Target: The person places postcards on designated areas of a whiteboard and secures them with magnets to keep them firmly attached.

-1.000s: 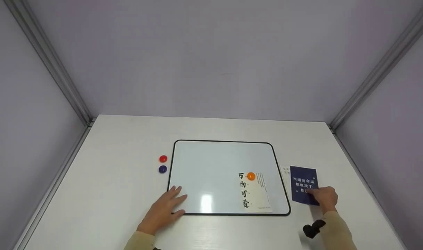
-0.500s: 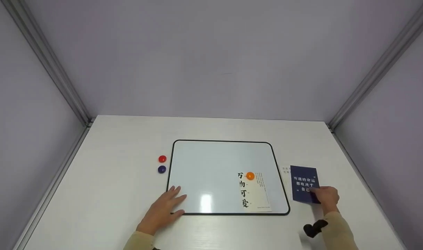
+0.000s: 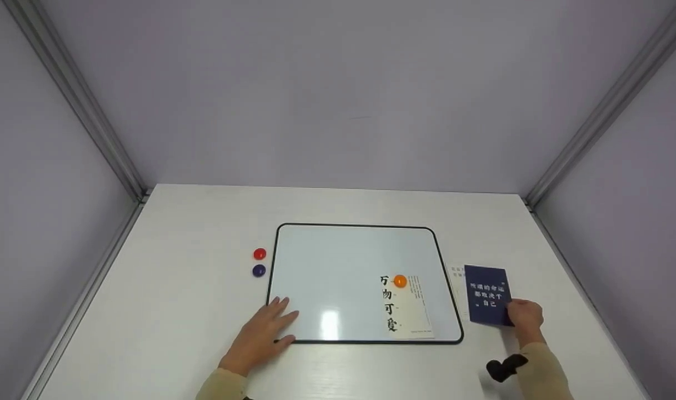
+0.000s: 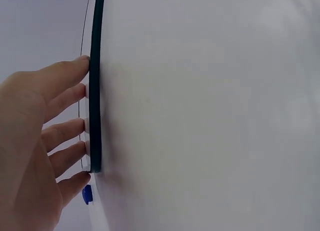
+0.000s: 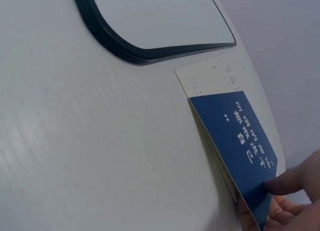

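Observation:
My left hand (image 3: 261, 338) rests with spread, fairly straight fingers at the near-left corner of a black-rimmed whiteboard (image 3: 326, 266). In the left wrist view the fingertips (image 4: 80, 125) touch the board's edge. At the right, my right hand (image 3: 526, 316) pinches the lower right corner of a dark blue card (image 3: 486, 289) printed with white characters. The thumb lies on top of it and fingers are underneath, as the right wrist view shows. The blue card is tilted over a cream card (image 5: 205, 82), which it partly covers.
On the whiteboard lies a cream card (image 3: 411, 314) with black characters, an orange round magnet (image 3: 400, 281) on its top. Red (image 3: 259, 254) and blue (image 3: 259, 270) round magnets sit left of the board. Walls (image 3: 338, 111) enclose the white table (image 3: 199, 244).
The right hand has shifted slightly right, its thumb now nearer the blue card's edge, and the card has moved a little right with it. The left hand stays put.

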Action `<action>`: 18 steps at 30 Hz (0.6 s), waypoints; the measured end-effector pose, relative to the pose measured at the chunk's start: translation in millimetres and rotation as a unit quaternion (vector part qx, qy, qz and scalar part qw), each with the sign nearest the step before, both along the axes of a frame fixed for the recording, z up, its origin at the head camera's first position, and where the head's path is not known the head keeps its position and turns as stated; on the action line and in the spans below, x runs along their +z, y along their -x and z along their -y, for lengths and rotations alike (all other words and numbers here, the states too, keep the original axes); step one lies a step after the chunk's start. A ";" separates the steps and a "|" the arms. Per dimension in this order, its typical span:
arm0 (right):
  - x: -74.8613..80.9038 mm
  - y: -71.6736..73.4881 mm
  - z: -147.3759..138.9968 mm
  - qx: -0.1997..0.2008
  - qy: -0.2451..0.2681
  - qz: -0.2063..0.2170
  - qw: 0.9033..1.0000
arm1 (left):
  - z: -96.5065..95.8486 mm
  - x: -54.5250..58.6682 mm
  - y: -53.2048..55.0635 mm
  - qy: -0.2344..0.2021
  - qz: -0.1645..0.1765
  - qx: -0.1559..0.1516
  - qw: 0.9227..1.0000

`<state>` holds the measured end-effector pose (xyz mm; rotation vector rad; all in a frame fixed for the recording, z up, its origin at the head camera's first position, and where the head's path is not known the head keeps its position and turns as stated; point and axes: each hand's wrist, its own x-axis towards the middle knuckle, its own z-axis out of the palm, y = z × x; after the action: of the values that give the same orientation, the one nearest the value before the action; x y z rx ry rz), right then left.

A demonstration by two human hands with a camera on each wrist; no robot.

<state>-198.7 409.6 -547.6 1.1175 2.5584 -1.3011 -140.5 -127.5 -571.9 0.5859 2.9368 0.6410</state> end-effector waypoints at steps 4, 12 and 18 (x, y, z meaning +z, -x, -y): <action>0.0 -1.5 0.4 0.000 0.004 -0.011 1.000 | -0.5 0.4 0.1 0.018 -0.016 -0.014 1.000; 0.4 -2.5 6.3 -0.020 0.031 -0.032 0.999 | 0.8 1.6 2.9 0.036 -0.057 -0.047 0.997; 2.3 -4.9 9.9 -0.020 0.051 -0.042 0.998 | 0.1 4.7 3.0 0.033 -0.040 -0.057 0.997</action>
<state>-193.7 399.7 -545.3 1.1242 2.5053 -1.5009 -143.5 -127.6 -567.2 0.7827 2.9587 0.5169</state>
